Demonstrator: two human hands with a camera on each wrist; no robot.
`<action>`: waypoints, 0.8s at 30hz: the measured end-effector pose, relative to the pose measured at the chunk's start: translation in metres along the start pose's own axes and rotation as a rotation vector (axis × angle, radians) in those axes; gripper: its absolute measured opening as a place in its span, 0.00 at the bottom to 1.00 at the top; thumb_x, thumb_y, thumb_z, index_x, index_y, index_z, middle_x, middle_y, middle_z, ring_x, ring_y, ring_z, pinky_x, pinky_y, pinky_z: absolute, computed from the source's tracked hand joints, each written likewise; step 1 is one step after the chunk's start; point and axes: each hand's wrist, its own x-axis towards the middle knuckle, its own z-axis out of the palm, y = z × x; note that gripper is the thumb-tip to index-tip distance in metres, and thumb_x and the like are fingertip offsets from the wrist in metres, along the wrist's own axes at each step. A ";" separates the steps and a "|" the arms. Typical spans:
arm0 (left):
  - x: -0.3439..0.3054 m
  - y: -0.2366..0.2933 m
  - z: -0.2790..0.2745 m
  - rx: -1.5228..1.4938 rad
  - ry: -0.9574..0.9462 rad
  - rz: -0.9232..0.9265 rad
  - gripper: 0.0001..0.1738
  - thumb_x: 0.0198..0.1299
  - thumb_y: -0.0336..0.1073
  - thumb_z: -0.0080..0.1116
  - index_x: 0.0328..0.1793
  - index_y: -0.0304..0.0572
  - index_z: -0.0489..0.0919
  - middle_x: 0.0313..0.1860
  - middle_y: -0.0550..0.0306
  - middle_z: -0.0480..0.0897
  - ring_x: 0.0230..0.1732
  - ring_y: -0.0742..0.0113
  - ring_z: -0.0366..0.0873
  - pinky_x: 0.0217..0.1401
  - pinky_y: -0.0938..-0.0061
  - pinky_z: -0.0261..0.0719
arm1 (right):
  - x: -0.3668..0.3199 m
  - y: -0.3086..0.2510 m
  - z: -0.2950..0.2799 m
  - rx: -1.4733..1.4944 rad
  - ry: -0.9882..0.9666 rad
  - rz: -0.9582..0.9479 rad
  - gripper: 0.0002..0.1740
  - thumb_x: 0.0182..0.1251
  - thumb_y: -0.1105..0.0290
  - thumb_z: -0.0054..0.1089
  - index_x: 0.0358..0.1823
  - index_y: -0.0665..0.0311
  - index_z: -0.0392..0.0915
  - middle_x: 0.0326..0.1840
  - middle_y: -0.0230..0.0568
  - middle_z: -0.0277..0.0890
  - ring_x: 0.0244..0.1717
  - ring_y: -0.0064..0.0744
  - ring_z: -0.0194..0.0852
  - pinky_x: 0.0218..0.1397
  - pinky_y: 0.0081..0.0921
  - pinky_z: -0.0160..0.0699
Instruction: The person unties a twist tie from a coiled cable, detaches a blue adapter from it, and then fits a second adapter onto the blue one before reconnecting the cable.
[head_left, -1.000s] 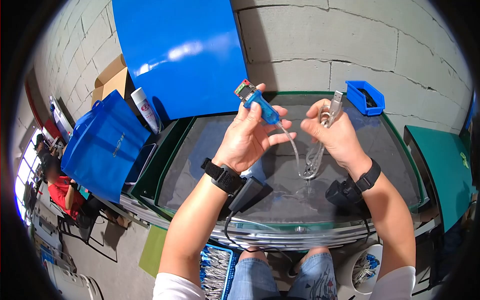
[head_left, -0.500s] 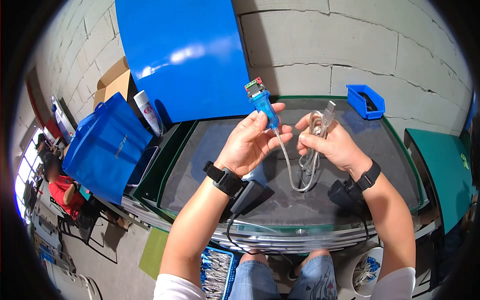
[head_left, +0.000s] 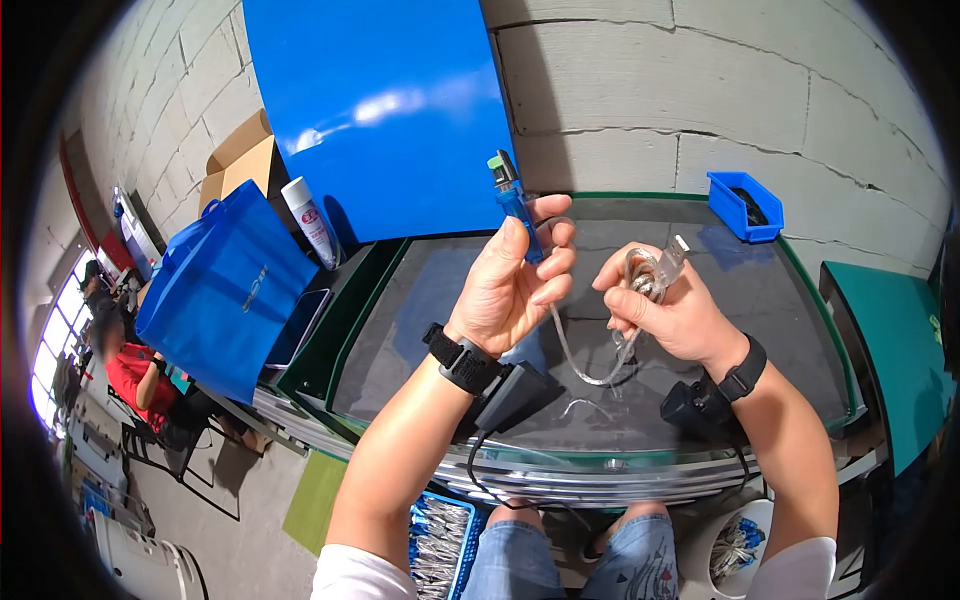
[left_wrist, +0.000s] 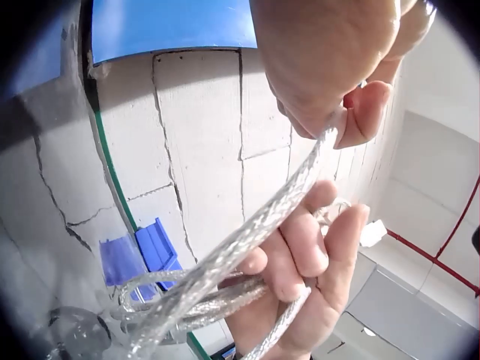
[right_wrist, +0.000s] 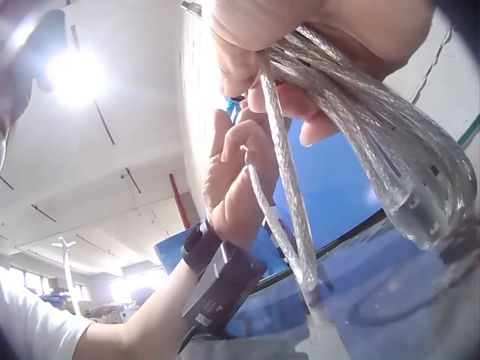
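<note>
- Blue bag (head_left: 225, 290) and spray can (head_left: 311, 222): at the left of the scene, clear of both hands.
- Left hand (head_left: 508, 285): thumb and fingers pinch the blue adapter (head_left: 513, 203), held above the dark tabletop (head_left: 770, 340) with its green-tipped end pointing far.
- The adapter should be light, rigid and rather smooth. Its body looks the best place to grip; the end fitting is probably the part to spare from pressure.
- Cable (left_wrist: 251, 232): sags from the left hand to a bundle in the right one. The clear-sheathed braid looks flexible but springy, so loose coils may spread; holding the bundle round its middle seems soundest, without tugging where it joins the adapter.
- Right hand (head_left: 680, 310): clamped on the coiled part, the USB plug (head_left: 676, 252) sticking out at the far side. The plug is likely hard and small.
- Blue bin (head_left: 745, 215): far right, apart from the hands.
- Against half a second ago: at left, the adapter has turned from broad face to edge-on and the left fingers curl closer; at right, the bundle sits slightly nearer.
</note>
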 end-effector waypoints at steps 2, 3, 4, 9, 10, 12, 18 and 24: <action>0.002 -0.003 0.010 0.043 0.079 0.017 0.29 0.67 0.53 0.43 0.65 0.39 0.64 0.42 0.57 0.71 0.33 0.73 0.64 0.25 0.82 0.64 | 0.000 0.001 -0.001 0.006 0.012 -0.015 0.10 0.65 0.66 0.57 0.39 0.65 0.73 0.24 0.28 0.71 0.24 0.14 0.69 0.28 0.14 0.71; 0.002 -0.002 0.010 0.043 0.078 0.015 0.29 0.67 0.53 0.43 0.65 0.39 0.64 0.42 0.57 0.71 0.33 0.73 0.64 0.25 0.82 0.64 | 0.001 0.001 -0.001 0.006 0.014 -0.015 0.10 0.65 0.66 0.57 0.39 0.65 0.73 0.24 0.28 0.71 0.24 0.14 0.69 0.28 0.14 0.71; 0.002 0.000 0.010 0.020 0.033 -0.008 0.31 0.67 0.54 0.41 0.66 0.38 0.63 0.43 0.57 0.71 0.33 0.72 0.64 0.24 0.82 0.64 | 0.002 0.002 -0.001 0.031 0.030 -0.032 0.09 0.65 0.66 0.57 0.38 0.65 0.73 0.24 0.27 0.70 0.24 0.14 0.69 0.28 0.14 0.70; 0.003 0.004 0.004 -0.112 -0.159 -0.124 0.35 0.67 0.58 0.37 0.67 0.35 0.61 0.40 0.57 0.69 0.34 0.70 0.65 0.26 0.79 0.66 | 0.002 0.005 0.001 0.032 0.084 -0.078 0.08 0.65 0.68 0.57 0.37 0.65 0.72 0.23 0.26 0.68 0.24 0.13 0.68 0.27 0.14 0.70; 0.002 0.004 0.004 -0.122 -0.157 -0.130 0.33 0.67 0.55 0.40 0.66 0.34 0.62 0.39 0.57 0.69 0.34 0.70 0.65 0.26 0.79 0.66 | 0.003 0.007 0.001 0.006 0.088 -0.100 0.09 0.65 0.67 0.58 0.36 0.64 0.71 0.22 0.26 0.68 0.23 0.13 0.67 0.25 0.14 0.69; 0.001 0.003 0.006 -0.138 -0.153 -0.139 0.30 0.68 0.52 0.42 0.65 0.34 0.63 0.38 0.57 0.68 0.34 0.70 0.65 0.27 0.78 0.67 | 0.003 0.006 -0.001 -0.020 0.096 -0.117 0.10 0.64 0.66 0.59 0.35 0.64 0.71 0.21 0.25 0.68 0.21 0.13 0.67 0.23 0.14 0.68; -0.001 -0.007 0.013 0.376 0.111 -0.182 0.20 0.60 0.32 0.56 0.58 0.37 0.68 0.42 0.57 0.73 0.39 0.67 0.73 0.38 0.76 0.74 | 0.004 0.004 -0.001 -0.035 0.159 0.028 0.17 0.58 0.60 0.66 0.33 0.64 0.68 0.19 0.25 0.67 0.17 0.11 0.64 0.16 0.12 0.63; 0.002 -0.011 0.013 0.421 0.179 -0.333 0.18 0.63 0.37 0.54 0.57 0.41 0.68 0.44 0.55 0.77 0.39 0.66 0.79 0.46 0.65 0.81 | 0.008 0.013 -0.001 0.177 0.163 0.098 0.24 0.55 0.60 0.70 0.39 0.66 0.65 0.25 0.33 0.72 0.22 0.15 0.70 0.20 0.11 0.67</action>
